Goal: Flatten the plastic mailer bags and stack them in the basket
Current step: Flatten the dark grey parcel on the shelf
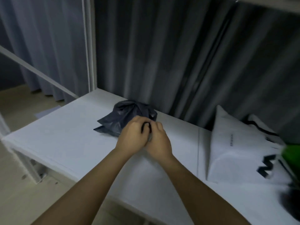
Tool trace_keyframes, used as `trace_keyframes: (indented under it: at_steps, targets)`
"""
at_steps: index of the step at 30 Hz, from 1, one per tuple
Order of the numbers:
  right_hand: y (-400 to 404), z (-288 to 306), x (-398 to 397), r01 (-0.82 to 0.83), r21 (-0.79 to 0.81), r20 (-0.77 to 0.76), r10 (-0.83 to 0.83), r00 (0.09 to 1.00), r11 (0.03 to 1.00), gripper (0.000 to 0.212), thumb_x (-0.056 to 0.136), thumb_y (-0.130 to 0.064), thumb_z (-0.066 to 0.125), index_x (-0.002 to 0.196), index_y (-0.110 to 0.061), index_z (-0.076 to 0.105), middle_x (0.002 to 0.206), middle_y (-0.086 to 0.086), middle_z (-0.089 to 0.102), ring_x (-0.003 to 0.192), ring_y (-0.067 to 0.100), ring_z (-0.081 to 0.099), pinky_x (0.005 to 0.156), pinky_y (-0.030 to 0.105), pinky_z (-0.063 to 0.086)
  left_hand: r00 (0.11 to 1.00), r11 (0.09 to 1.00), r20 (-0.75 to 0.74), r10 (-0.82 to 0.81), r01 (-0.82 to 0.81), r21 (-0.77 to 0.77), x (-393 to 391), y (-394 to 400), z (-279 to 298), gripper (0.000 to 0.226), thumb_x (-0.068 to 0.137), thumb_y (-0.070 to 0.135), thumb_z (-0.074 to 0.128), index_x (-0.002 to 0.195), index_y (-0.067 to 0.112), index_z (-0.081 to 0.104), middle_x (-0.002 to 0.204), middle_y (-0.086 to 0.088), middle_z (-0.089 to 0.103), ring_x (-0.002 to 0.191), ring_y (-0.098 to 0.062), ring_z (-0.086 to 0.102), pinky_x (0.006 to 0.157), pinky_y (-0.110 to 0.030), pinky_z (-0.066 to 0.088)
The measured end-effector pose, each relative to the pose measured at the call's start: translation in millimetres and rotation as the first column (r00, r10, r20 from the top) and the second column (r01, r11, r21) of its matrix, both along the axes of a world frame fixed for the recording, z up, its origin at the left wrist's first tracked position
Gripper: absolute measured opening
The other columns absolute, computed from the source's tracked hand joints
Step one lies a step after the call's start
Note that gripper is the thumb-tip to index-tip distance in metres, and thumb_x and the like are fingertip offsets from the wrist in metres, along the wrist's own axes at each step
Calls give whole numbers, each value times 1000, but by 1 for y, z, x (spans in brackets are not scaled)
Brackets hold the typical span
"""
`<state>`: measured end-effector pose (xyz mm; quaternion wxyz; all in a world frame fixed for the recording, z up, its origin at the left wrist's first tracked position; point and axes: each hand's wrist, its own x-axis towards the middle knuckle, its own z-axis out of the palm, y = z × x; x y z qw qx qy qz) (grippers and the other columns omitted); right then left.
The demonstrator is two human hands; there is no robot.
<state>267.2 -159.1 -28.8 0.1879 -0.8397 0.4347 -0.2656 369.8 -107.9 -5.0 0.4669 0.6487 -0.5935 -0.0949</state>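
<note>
Dark grey plastic, crumpled into a ball: one mailer bag (pixel 128 115) lies on the white table (pixel 65 137) in front of the curtain, its near edge pinched by the curled fingers of both the left hand (pixel 132 135) and the right hand (pixel 158 140), so flattening is judged barely begun. A white printed mailer (pixel 235 151) lies unflattened to the right, nothing being stacked. A blurred green object (pixel 291 157) at the right edge cannot be identified as the basket.

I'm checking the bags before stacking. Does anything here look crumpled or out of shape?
Yes. The dark mailer bag on the white table is balled up and twisted, not flat. Both hands grip its near edge.
</note>
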Motion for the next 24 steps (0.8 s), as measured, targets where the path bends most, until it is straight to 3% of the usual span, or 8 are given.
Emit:
trace_keyframes:
  at_steps: [3, 5, 9, 12, 15, 18, 20, 24]
  targets:
    - [28, 2, -48, 184, 23, 161, -185, 969, 983, 27, 93, -18, 53, 120, -16, 53, 109, 2, 53, 91, 20, 57, 72, 33, 47, 996, 996, -4, -89, 89, -31, -46, 18, 21, 27, 97, 14, 47, 118, 16, 64, 117, 0, 63, 108, -12, 57, 92, -21, 43]
    - [49, 6, -85, 246, 50, 248, -251, 936, 968, 18, 96, -15, 48, 112, -12, 57, 100, 0, 53, 86, 18, 56, 66, 25, 38, 988, 987, -20, -154, 153, -49, -72, 36, 35, 32, 98, 19, 46, 127, 21, 58, 121, 1, 61, 112, -12, 56, 96, -25, 43]
    - [83, 23, -154, 338, 116, 387, -356, 851, 934, 7, 95, -11, 51, 89, -12, 54, 93, 6, 55, 83, 20, 53, 65, 22, 31, 971, 996, 228, 70, -54, -74, -104, 68, 35, 33, 96, 29, 46, 121, 18, 64, 119, -5, 60, 118, -27, 51, 105, -45, 30]
    - [99, 37, -192, 382, 182, 431, -423, 797, 906, 11, 94, -13, 51, 84, -9, 53, 91, 11, 58, 82, 21, 53, 68, 25, 35, 951, 984, 287, 117, -151, 99, -119, 90, 28, 38, 97, 44, 44, 125, 23, 60, 134, -2, 52, 135, -24, 35, 113, -46, 13]
    - [120, 59, -233, 437, 210, 460, -483, 745, 874, 22, 93, -15, 51, 72, -17, 46, 83, 8, 53, 75, 21, 50, 66, 27, 34, 967, 958, 238, -89, 17, 287, -151, 119, 40, 65, 87, 69, 36, 132, 25, 54, 139, -2, 48, 131, -23, 40, 108, -38, 29]
    - [132, 77, -254, 452, 242, 446, -512, 734, 859, 21, 91, -14, 50, 71, -14, 45, 76, 6, 51, 71, 21, 50, 64, 31, 39, 944, 835, 102, -315, 224, 503, -183, 133, 55, 80, 78, 73, 52, 142, 26, 41, 143, -2, 42, 132, -23, 39, 109, -38, 33]
    - [142, 93, -269, 450, 251, 448, -515, 731, 857, 16, 90, -13, 50, 75, -9, 47, 72, 4, 52, 69, 21, 50, 64, 33, 41, 901, 805, 199, -385, 223, 549, -206, 140, 62, 86, 74, 72, 59, 144, 27, 36, 144, 0, 40, 130, -24, 41, 106, -39, 37]
    - [155, 120, -294, 364, 264, 448, -448, 774, 893, 4, 91, -14, 55, 88, -15, 55, 78, -5, 54, 75, 16, 53, 62, 24, 42, 873, 897, 383, -303, 126, 423, -237, 138, 66, 36, 94, 41, 49, 125, 23, 53, 127, -5, 56, 110, -29, 56, 83, -35, 46]
